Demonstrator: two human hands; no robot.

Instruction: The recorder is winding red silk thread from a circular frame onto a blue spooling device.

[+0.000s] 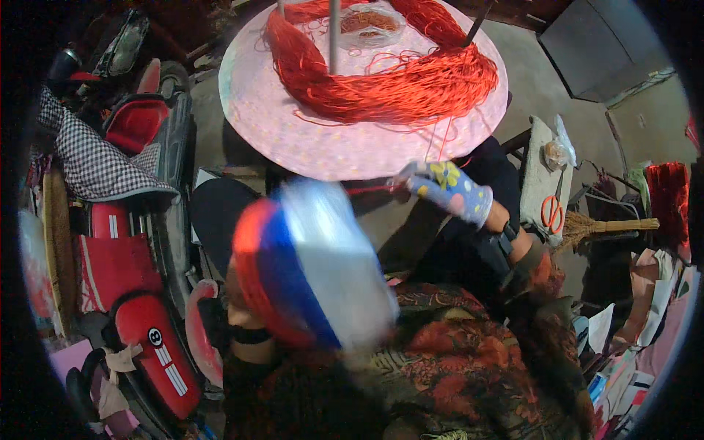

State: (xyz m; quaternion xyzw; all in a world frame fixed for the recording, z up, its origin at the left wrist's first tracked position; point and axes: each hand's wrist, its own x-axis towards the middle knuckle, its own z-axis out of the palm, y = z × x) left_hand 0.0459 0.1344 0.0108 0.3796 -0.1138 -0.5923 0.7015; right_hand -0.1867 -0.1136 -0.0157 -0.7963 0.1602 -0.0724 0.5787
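Observation:
A large object striped red, blue and white (315,271) is smeared by motion in front of my lap; its exact kind cannot be made out. My left hand (242,315) is at its left edge and seems to hold it, the fingers hidden behind it. My right hand (447,192), in a flowered glove, pinches red thread (370,189) at the fingertips, and the thread runs left toward the striped object. Just beyond my hands, a thick ring of red thread (396,95) lies on a round pink-covered top (315,150), around upright rods (334,37).
Inside the ring sits a clear bag with reddish-brown contents (370,26). To the right are orange-handled scissors (552,213) on a cloth-covered seat (539,161), a straw broom (609,225) and piled papers (638,359). A red and black vehicle (158,352) stands close at my left.

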